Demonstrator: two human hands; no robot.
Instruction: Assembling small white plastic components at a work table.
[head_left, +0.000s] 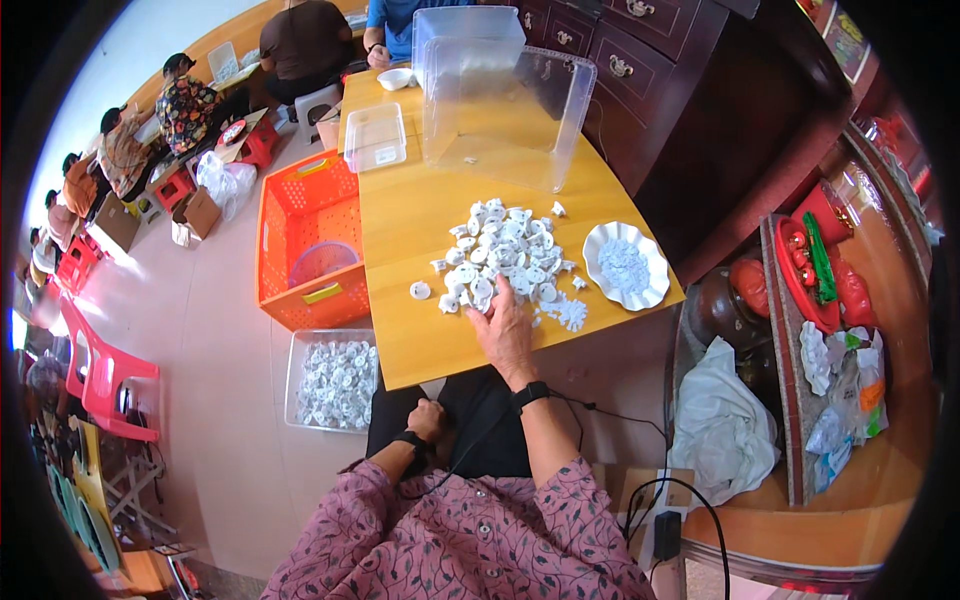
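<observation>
Pink-sleeved left hand (427,420) is resting curled closed in the lap (505,455), apparently idle. Right hand (503,328) is resting its index finger on white parts (500,240); grip not showing. These are lying heaped at twelve o'clock, scalloped dish (655,262) sitting at two, probably for easy reach. Clear box (490,145) is standing beyond, presumably out of the way.

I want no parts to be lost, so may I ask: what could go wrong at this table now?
Small loose pieces lie beside the right hand, near the front edge of the table; a careless sweep of that hand might push some off.

The scalloped plate sits close to the table's right edge, so a bump could spill its pale contents.
</observation>
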